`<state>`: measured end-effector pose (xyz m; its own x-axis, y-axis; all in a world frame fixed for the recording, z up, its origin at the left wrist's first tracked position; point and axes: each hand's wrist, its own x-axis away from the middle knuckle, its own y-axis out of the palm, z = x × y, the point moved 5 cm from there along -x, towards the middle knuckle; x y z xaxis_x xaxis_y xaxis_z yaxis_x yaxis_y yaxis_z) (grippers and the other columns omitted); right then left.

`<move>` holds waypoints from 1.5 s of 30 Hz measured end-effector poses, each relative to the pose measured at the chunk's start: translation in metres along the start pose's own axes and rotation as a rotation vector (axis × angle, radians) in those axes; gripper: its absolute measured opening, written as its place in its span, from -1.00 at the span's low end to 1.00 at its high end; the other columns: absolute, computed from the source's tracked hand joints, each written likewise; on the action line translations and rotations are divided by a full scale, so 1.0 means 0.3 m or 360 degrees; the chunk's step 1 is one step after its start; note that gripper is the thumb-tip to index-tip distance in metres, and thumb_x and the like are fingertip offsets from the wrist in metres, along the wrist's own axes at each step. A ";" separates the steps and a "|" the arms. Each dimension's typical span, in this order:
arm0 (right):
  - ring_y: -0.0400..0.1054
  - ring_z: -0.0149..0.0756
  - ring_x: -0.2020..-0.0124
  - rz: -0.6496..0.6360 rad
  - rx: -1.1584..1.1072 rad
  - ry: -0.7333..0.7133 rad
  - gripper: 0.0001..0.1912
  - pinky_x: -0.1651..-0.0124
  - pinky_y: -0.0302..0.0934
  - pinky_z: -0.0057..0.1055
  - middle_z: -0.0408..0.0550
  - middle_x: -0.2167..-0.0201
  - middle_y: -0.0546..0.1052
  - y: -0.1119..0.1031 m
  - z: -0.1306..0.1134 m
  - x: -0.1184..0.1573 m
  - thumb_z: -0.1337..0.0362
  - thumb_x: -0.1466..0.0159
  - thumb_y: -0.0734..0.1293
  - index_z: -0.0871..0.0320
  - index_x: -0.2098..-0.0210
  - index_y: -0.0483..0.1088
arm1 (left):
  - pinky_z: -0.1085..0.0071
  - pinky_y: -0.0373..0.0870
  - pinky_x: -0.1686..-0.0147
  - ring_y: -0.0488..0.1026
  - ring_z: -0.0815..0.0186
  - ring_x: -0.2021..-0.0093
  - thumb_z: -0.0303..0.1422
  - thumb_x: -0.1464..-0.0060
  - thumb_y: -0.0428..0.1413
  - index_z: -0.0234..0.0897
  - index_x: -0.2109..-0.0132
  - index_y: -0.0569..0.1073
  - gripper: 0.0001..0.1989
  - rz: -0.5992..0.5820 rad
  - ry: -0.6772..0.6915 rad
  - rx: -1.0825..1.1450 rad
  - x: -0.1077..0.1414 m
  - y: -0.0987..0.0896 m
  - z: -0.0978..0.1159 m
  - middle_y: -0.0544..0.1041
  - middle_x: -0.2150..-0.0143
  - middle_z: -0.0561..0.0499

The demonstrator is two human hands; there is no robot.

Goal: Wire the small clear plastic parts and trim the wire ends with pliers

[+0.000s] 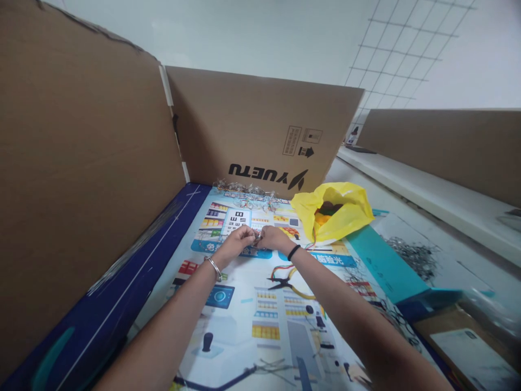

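Silvery wire piece (pixel 257 238): small, between the two hands over the printed sheet (pixel 232 355); its exact shape is too small to tell.
Left hand (pixel 240 240): thumb and fingertips pinched on the piece from the left; a steady hold here probably serves best as the anchor.
Right hand (pixel 274 239): fingers curled closed on the piece from the other side, near the left fingertips; short, light movements should spare thin wire from kinks.
Bracelet (pixel 214 269): on the left wrist; a loose wire end could snag it.
Pliers (pixel 285 282): lying unheld on the sheet, nearer the wearer than the hands, beside coloured wires (pixel 280 267); the right forearm is best kept off them.
Wire cluster (pixel 248 190): along the foot of the cardboard panel (pixel 252 122); well apart is safer against tangling.
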<state>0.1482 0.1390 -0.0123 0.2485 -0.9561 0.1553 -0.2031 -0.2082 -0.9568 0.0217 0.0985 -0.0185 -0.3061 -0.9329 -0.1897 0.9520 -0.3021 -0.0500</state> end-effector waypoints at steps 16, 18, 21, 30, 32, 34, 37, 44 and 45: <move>0.35 -0.34 0.38 0.0177 -0.0022 -0.0017 -0.80 0.49 -0.03 -0.53 -0.03 0.38 0.52 -0.033 0.019 0.021 0.22 -0.06 0.27 0.18 0.35 0.42 | 0.37 0.20 0.17 0.31 0.30 0.22 -0.36 0.00 0.01 -0.28 0.42 0.23 -0.89 -0.0006 0.0108 -0.0308 -0.007 -0.017 -0.003 0.36 0.31 0.01; 0.35 -0.34 0.38 0.0191 -0.0018 -0.0014 -0.81 0.49 -0.04 -0.52 -0.03 0.39 0.52 -0.037 0.017 0.026 0.27 -0.06 0.26 0.18 0.34 0.42 | 0.38 0.19 0.20 0.27 0.33 0.28 -0.37 0.00 0.01 -0.28 0.42 0.25 -0.91 0.0010 0.0128 -0.0371 -0.009 -0.024 -0.005 0.31 0.37 0.04; 0.35 -0.33 0.38 0.0204 -0.0016 -0.0008 -0.81 0.50 -0.06 -0.52 -0.02 0.39 0.52 -0.048 0.013 0.032 0.31 -0.04 0.25 0.19 0.34 0.42 | 0.40 0.18 0.21 0.24 0.34 0.30 -0.40 0.01 0.01 -0.28 0.43 0.26 -0.92 0.0015 0.0151 -0.0422 -0.011 -0.030 -0.005 0.26 0.39 0.06; 0.33 -0.33 0.40 0.0222 -0.0073 0.0001 -0.81 0.50 -0.06 -0.51 -0.03 0.42 0.51 -0.048 0.019 0.043 0.23 -0.05 0.27 0.18 0.37 0.42 | 0.42 0.16 0.23 0.22 0.34 0.30 -0.46 0.01 -0.01 -0.29 0.43 0.28 -0.94 0.0009 0.0200 -0.0508 -0.004 -0.028 0.012 0.25 0.38 0.06; 0.33 -0.34 0.41 0.0233 -0.0103 -0.0003 -0.80 0.49 -0.05 -0.51 -0.04 0.41 0.50 -0.044 0.025 0.047 0.20 -0.04 0.29 0.17 0.38 0.42 | 0.42 0.16 0.24 0.22 0.34 0.30 -0.46 0.00 -0.02 -0.29 0.43 0.28 -0.94 0.0013 0.0199 -0.0513 -0.001 -0.027 0.016 0.25 0.38 0.06; 0.32 -0.35 0.41 0.0247 -0.0138 -0.0008 -0.78 0.48 -0.04 -0.52 -0.05 0.41 0.50 -0.041 0.031 0.049 0.17 -0.03 0.30 0.17 0.40 0.42 | 0.42 0.16 0.26 0.21 0.35 0.32 -0.45 0.00 -0.02 -0.29 0.42 0.27 -0.94 0.0018 0.0194 -0.0513 0.001 -0.025 0.018 0.25 0.38 0.06; 0.31 -0.37 0.41 0.0276 -0.0198 -0.0016 -0.78 0.46 -0.02 -0.53 -0.07 0.42 0.49 -0.041 0.040 0.052 0.16 -0.02 0.31 0.18 0.41 0.42 | 0.43 0.17 0.29 0.21 0.36 0.34 -0.43 -0.01 -0.02 -0.29 0.42 0.27 -0.94 0.0026 0.0182 -0.0509 0.003 -0.025 0.017 0.25 0.40 0.06; 0.28 -0.45 0.56 0.0194 -0.0414 0.0021 -0.83 0.51 0.02 -0.56 -0.14 0.59 0.45 -0.014 0.074 0.121 0.28 -0.07 0.24 0.21 0.46 0.44 | 0.43 0.17 0.31 0.21 0.36 0.35 -0.41 -0.01 -0.01 -0.28 0.43 0.24 -0.92 0.0033 0.0177 -0.0483 0.002 -0.032 0.002 0.26 0.40 0.06; 0.26 -0.46 0.61 0.0155 -0.0444 0.0031 -0.82 0.54 0.02 -0.56 -0.16 0.64 0.43 -0.003 0.076 0.135 0.28 -0.08 0.23 0.21 0.46 0.45 | 0.43 0.17 0.31 0.20 0.37 0.36 -0.41 -0.01 -0.01 -0.28 0.43 0.24 -0.91 0.0030 0.0177 -0.0479 0.002 -0.033 -0.001 0.27 0.40 0.06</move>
<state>0.1800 0.1051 -0.0109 0.1971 -0.9776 0.0733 -0.4785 -0.1612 -0.8631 0.0122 0.1010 -0.0183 -0.3013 -0.9055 -0.2987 0.9228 -0.1981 -0.3305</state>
